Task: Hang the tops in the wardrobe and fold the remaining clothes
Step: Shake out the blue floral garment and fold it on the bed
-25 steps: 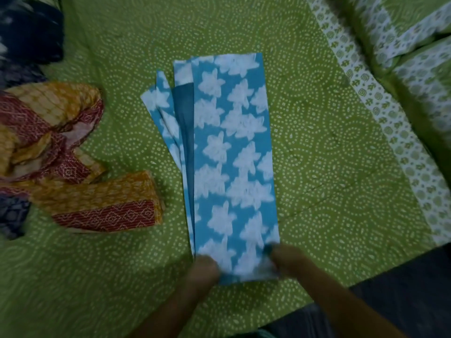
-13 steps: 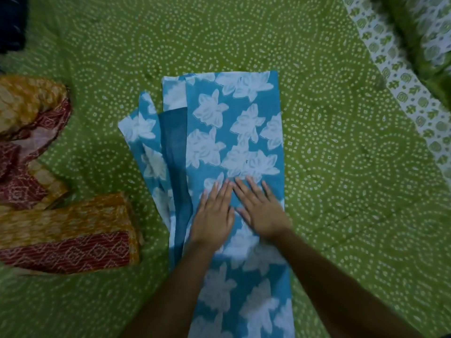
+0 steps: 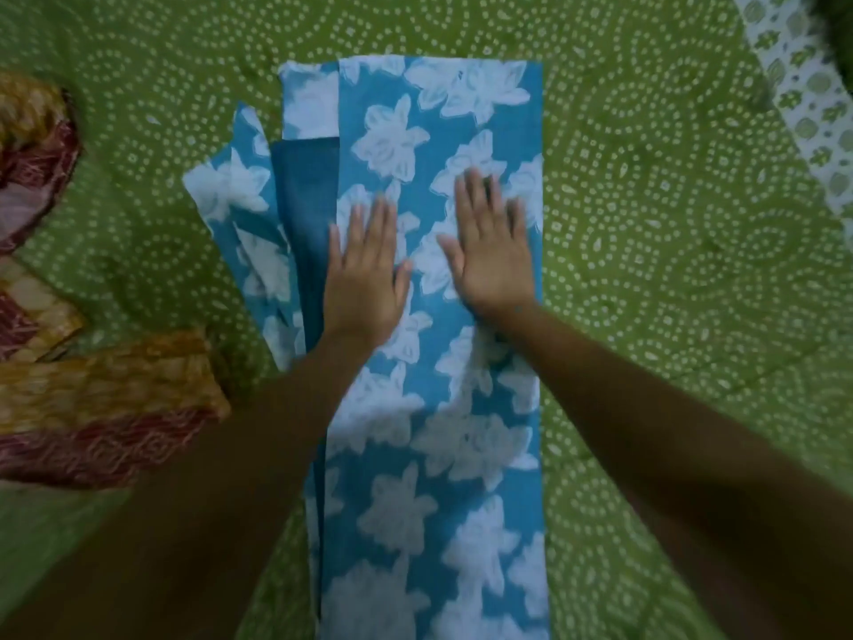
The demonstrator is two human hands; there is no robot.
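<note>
A blue garment with white flower print lies folded into a long strip down the middle of the green bedsheet. Its loose layers fan out at the upper left. My left hand lies flat, palm down, on the strip's left edge, fingers together. Beside it, slightly farther up, my right hand presses flat on the strip's right half. Neither hand grips the cloth.
An orange and maroon patterned garment lies crumpled at the left edge of the bed. A white border with green motifs runs along the sheet at the upper right.
My hands left the near end of the strip, slid up along the cloth and moved apart. The view has come closer to the garment.
</note>
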